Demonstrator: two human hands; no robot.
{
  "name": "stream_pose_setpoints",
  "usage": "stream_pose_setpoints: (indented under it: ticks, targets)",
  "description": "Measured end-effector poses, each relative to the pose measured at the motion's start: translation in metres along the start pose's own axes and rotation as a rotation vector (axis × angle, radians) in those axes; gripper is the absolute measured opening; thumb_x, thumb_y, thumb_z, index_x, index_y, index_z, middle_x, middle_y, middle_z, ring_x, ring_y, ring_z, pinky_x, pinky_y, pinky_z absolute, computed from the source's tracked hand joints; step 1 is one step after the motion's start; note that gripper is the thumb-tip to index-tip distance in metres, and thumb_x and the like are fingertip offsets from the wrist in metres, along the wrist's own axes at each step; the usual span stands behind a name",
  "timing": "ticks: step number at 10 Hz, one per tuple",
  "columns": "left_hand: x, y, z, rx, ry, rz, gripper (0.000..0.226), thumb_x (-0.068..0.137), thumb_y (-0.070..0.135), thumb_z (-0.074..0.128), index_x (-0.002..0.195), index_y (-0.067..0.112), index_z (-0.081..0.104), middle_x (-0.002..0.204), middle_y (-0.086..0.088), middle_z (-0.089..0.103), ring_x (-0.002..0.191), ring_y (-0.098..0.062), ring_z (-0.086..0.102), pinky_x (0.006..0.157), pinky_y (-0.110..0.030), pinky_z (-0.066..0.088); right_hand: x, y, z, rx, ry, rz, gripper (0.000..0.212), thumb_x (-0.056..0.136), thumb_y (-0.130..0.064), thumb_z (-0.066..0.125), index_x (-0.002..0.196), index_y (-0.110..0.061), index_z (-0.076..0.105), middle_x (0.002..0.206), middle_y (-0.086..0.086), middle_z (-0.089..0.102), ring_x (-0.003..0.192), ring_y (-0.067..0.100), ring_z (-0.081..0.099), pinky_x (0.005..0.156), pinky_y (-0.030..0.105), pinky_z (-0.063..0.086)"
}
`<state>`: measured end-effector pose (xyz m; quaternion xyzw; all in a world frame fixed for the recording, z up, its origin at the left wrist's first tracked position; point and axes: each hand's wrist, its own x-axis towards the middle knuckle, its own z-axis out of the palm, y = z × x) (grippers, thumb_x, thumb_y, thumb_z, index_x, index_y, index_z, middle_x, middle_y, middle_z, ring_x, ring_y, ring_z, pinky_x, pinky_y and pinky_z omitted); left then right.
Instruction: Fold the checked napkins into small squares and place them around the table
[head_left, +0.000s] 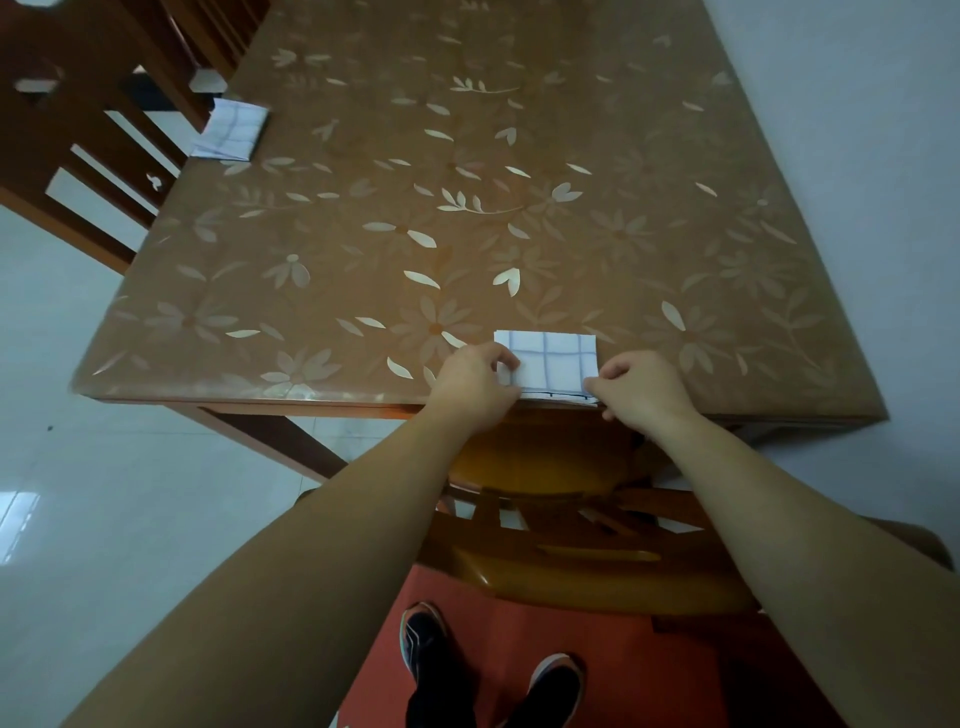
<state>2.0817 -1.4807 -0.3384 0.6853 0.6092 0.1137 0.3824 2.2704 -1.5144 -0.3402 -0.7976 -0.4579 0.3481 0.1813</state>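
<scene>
A white napkin with blue checks (553, 361), folded into a small square, lies at the near edge of the table (467, 208). My left hand (475, 382) pinches its left side with curled fingers. My right hand (641, 387) pinches its near right corner. A second folded checked napkin (231, 130) lies at the table's far left edge, in front of a chair.
The table carries a brown floral cover. A wooden chair (561, 519) stands tucked under the near edge, between me and the table. Another wooden chair (78, 130) stands at the left side. A white wall (857, 130) runs along the table's right side.
</scene>
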Motion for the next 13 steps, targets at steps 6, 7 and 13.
stream_pose_setpoints:
  ticks: [6,7,13]
  targets:
    - [0.005,-0.005,0.005,0.023,0.017,-0.002,0.029,0.090,0.014,0.061,0.119,0.021,0.060,0.106,-0.005,0.056,0.081,-0.017,0.053,0.055,-0.019,0.038,0.005,0.002,0.001,-0.038,0.008,-0.005,0.013,0.085,-0.028,0.066,0.077,-0.017,0.066,0.071,0.005,0.068,0.076,0.025,0.069,0.075,0.041,0.058]
    - [0.006,-0.007,0.006,0.024,0.028,0.000,0.034,0.089,0.012,0.060,0.122,0.020,0.057,0.105,-0.006,0.057,0.082,-0.018,0.054,0.054,-0.020,0.037,0.006,0.003,0.001,-0.039,0.008,-0.015,0.013,0.085,-0.028,0.065,0.076,-0.019,0.065,0.071,0.004,0.068,0.076,0.024,0.068,0.075,0.040,0.058]
    - [-0.015,0.020,-0.030,0.112,0.142,0.042,0.043,0.087,0.024,0.055,0.130,0.021,0.053,0.137,-0.001,0.047,0.114,-0.024,0.053,0.094,-0.039,0.047,-0.008,-0.020,-0.035,-0.044,0.060,-0.091,0.025,0.089,-0.043,0.061,0.078,-0.021,0.055,0.072,-0.006,0.057,0.098,0.022,0.061,0.074,0.033,0.046]
